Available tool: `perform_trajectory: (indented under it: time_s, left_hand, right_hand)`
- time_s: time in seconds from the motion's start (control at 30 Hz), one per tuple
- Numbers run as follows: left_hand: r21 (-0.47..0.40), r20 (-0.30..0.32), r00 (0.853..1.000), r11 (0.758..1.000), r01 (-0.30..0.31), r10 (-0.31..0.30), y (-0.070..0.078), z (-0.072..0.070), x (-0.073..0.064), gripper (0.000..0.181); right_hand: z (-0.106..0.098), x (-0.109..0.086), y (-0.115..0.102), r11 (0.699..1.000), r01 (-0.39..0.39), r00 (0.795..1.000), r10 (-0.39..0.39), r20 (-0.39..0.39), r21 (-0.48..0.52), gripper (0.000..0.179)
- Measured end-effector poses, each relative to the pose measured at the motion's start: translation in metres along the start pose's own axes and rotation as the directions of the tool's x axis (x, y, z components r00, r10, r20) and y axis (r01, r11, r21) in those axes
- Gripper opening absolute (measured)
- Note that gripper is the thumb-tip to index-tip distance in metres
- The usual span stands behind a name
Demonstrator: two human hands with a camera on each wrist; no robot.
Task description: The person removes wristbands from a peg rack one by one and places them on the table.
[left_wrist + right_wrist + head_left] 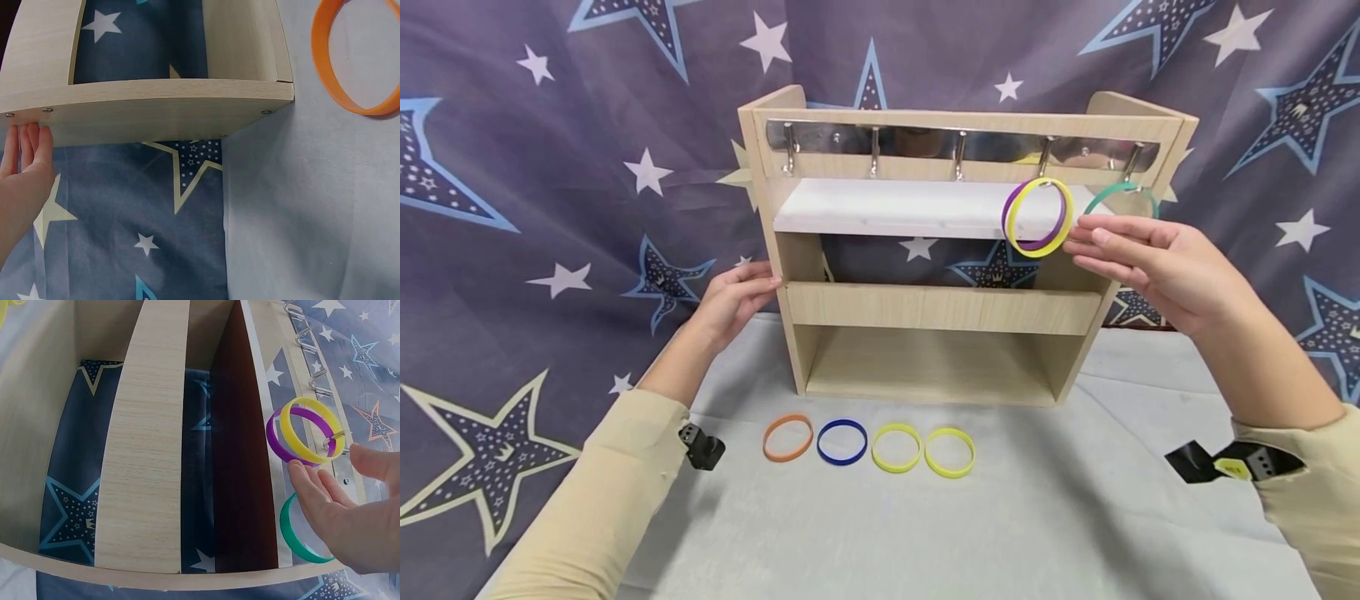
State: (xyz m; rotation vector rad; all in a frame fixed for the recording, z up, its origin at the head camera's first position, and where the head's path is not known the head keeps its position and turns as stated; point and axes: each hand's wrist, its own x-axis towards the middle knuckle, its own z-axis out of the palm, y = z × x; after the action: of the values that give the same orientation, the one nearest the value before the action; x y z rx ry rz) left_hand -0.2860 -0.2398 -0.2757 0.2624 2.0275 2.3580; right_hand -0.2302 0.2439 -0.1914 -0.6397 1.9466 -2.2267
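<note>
A wooden shelf unit carries a metal hook strip along its top. From one hook hang a yellow wristband and a purple wristband; a green wristband hangs on the rightmost hook, partly behind my right hand. That hand has its fingers extended beside the yellow and purple bands. In the right wrist view, the thumb of the right hand stands apart from the fingers, with nothing pinched between them. My left hand touches the unit's left side panel with straight fingertips; the left wrist view shows this left hand too.
On the pale tablecloth, before the unit, lie an orange wristband, a blue wristband and two yellow wristbands, the left one and the right one. A star-patterned curtain hangs behind.
</note>
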Motion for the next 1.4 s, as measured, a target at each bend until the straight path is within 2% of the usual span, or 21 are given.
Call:
perform_trajectory:
  time_s: [0.53,0.67,0.9,1.13,1.4]
  left_hand:
    - [-0.021,0.004,1.0,1.0,-0.023,0.023,-0.001,-0.001,0.0,0.056]
    - [-0.05,0.006,1.0,0.998,-0.029,0.029,-0.001,-0.001,0.0,0.048]
    - [-0.071,0.009,0.999,0.997,-0.04,0.041,-0.002,-0.002,-0.001,0.031]
    - [-0.058,0.002,1.0,0.998,-0.023,0.023,-0.002,-0.001,-0.001,0.034]
    - [-0.049,0.007,1.0,0.999,-0.023,0.023,-0.002,0.0,0.0,0.041]
  right_hand:
    - [0.0,0.008,-0.002,0.998,-0.062,0.998,0.063,-0.017,0.007,0.026]
    - [0.002,0.01,-0.003,0.995,-0.101,0.994,0.101,-0.042,-0.007,0.024]
    - [0.001,0.013,-0.001,0.989,-0.124,0.991,0.128,-0.043,0.076,0.02]
    - [0.004,0.016,0.0,0.985,-0.124,0.992,0.127,-0.015,0.123,0.02]
    - [0.01,0.02,-0.002,0.979,-0.154,0.985,0.162,-0.055,0.136,0.019]
